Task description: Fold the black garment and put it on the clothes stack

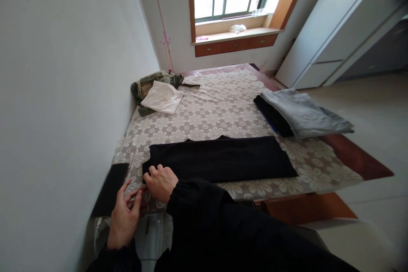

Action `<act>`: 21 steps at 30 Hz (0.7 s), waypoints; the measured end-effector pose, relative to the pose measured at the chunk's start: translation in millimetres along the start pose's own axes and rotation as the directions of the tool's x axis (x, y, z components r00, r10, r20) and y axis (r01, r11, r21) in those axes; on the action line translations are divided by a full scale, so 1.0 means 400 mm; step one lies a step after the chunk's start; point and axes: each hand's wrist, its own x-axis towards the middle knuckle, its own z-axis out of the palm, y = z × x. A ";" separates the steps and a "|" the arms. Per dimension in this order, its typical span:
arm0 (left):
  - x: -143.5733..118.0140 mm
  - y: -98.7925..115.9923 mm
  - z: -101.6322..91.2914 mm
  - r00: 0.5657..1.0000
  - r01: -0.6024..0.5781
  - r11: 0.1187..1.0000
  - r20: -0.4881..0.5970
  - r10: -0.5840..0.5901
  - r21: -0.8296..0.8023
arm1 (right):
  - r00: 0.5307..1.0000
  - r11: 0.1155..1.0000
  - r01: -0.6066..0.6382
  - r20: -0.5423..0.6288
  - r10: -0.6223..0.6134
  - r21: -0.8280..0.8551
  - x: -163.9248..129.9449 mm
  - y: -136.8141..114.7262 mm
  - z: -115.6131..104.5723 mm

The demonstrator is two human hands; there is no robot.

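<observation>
A black garment, folded into a long flat strip, lies across the near part of a lace-covered table. At its left end, my right hand has its fingers curled down onto the cloth's corner. My left hand is just to the left of it and lower, fingers apart, with the fingertips close to the right hand and the near edge of the table. No cloth shows in the left hand. Black sleeves cover both wrists, and the right forearm hides part of the table's front edge.
A stack of folded clothes, grey on top, sits at the table's right edge. By the wall are a white folded cloth and a green bag-like bundle. A dark flat object lies at the near left corner. The lace tablecloth covers the tabletop.
</observation>
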 end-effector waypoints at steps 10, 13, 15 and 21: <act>-0.076 0.085 0.164 0.935 -0.301 0.941 0.146 0.323 -0.152 | 0.787 0.475 0.092 -0.356 0.504 0.875 -0.104 0.119 -0.138; -0.125 0.138 0.291 0.804 -0.549 0.829 0.202 0.559 -0.109 | 0.637 0.289 0.250 -0.382 0.669 0.924 -0.232 0.192 -0.199; -0.156 0.170 0.374 0.689 -0.695 0.718 0.249 0.681 -0.040 | 0.481 0.256 0.341 -0.402 0.779 0.905 -0.348 0.263 -0.226; -0.193 0.191 0.545 0.451 -0.886 0.447 0.451 0.770 0.123 | 0.124 0.376 0.149 -0.395 0.910 0.915 -0.726 0.502 -0.201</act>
